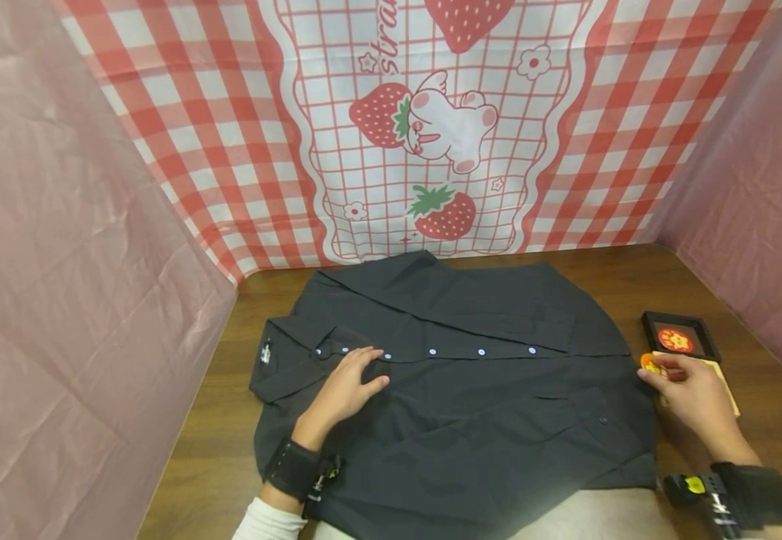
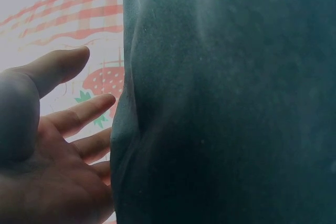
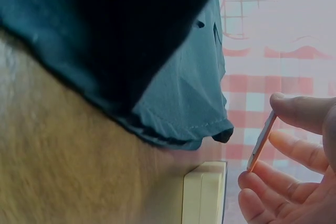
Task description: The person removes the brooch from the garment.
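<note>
A dark button-up shirt [image 1: 458, 420] lies spread on the wooden table, its collar to the left and a row of pale buttons across the middle. My left hand [image 1: 347, 386] is over the shirt near the upper buttons, fingers extended and thumb apart, holding nothing. In the left wrist view, dark cloth [image 2: 226, 98] fills the right side beside that hand. At the shirt's hem, my right hand [image 1: 695, 394] pinches a thin, round orange patch [image 1: 649, 363] between thumb and fingers. The right wrist view shows the patch [image 3: 261, 142] edge-on.
Right of the shirt stands a shallow black tray [image 1: 649, 330] with a red round patch [image 1: 675, 340] bearing a yellow star. A cream block [image 1: 729, 394] lies in front of it, partly hidden by my right hand. A strawberry-print checked cloth [image 1: 215, 112] hangs behind, with pink cloth at both sides.
</note>
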### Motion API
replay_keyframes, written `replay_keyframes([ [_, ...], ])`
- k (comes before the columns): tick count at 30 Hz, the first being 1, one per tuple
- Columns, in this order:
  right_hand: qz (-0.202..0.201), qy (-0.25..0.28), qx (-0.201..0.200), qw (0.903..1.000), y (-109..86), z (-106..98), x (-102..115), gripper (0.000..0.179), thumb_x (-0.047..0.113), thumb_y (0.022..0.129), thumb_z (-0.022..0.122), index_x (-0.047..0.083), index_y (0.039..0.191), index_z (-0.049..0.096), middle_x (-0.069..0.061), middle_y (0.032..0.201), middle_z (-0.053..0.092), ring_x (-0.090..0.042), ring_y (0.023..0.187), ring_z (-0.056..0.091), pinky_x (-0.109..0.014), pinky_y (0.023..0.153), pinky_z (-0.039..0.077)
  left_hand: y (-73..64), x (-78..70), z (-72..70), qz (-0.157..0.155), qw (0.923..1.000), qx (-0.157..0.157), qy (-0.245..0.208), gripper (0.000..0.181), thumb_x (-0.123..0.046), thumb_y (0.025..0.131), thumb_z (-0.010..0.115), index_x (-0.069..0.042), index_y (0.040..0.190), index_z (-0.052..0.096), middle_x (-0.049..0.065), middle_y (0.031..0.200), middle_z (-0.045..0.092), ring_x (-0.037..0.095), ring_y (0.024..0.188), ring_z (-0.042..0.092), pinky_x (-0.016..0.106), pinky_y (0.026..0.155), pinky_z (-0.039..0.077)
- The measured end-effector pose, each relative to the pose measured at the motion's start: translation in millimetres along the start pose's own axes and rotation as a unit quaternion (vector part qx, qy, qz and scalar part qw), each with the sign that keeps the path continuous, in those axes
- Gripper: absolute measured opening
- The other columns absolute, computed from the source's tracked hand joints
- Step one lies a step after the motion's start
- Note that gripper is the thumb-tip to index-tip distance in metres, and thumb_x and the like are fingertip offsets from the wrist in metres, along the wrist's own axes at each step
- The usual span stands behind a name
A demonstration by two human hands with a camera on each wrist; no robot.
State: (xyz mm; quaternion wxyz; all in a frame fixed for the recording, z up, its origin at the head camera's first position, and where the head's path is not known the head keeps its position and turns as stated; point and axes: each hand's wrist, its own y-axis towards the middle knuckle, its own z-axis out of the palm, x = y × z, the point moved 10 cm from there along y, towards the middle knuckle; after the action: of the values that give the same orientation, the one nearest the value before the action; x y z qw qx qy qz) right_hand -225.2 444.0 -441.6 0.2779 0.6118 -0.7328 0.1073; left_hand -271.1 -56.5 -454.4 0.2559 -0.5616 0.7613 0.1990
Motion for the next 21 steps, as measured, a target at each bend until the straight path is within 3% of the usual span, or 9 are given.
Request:
replay_keyframes([
  [4,0.017,-0.012,0.011,0.9997,-1.6,-0.4,-6.0,0.051,0.035,0.09,0.068,-0.01,0.115,0.062,-0.039,0.106,0.063,-0.055,0.093,0.06,-0.051,0.061,0.046,0.3,-0.9,-0.5,0.003,1.0,-0.001,0.002,0.049,-0.03,0.093,0.065,-0.011,0.137,0.054,0.015,0.148,0.047,0.034,0.141,0.039,0.054,0.114,0.033],
  [6,0.018,-0.016,0.011,0.9997,-2.3,-0.9,-7.3,0.051,0.035,0.091,0.068,-0.01,0.115,0.062,-0.039,0.106,0.063,-0.055,0.094,0.06,-0.055,0.064,0.045,0.1,-1.0,-0.5,0.003,1.0,-0.001,0.003,0.049,-0.03,0.093,0.065,-0.011,0.137,0.055,0.015,0.148,0.047,0.034,0.141,0.039,0.054,0.114,0.033],
  [13,0.01,-0.038,-0.021,0.999,-2.5,-10.4,-12.7,0.043,0.028,0.091,0.068,-0.011,0.109,0.064,-0.035,0.099,0.065,-0.052,0.086,0.06,-0.05,0.063,0.042,-1.8,0.0,0.6,0.003,1.0,0.001,0.004,0.049,-0.029,0.092,0.066,-0.01,0.136,0.055,0.015,0.147,0.048,0.034,0.141,0.039,0.054,0.114,0.033],
  [21,0.039,-0.053,-0.011,0.9978,0.0,-12.3,-23.5,0.045,0.031,0.092,0.065,-0.01,0.111,0.063,-0.034,0.101,0.065,-0.054,0.09,0.057,-0.051,0.066,0.041,-1.2,-0.4,-0.2,0.006,1.0,0.0,0.001,0.05,-0.03,0.093,0.065,-0.009,0.137,0.054,0.016,0.147,0.047,0.035,0.141,0.038,0.054,0.114,0.033],
])
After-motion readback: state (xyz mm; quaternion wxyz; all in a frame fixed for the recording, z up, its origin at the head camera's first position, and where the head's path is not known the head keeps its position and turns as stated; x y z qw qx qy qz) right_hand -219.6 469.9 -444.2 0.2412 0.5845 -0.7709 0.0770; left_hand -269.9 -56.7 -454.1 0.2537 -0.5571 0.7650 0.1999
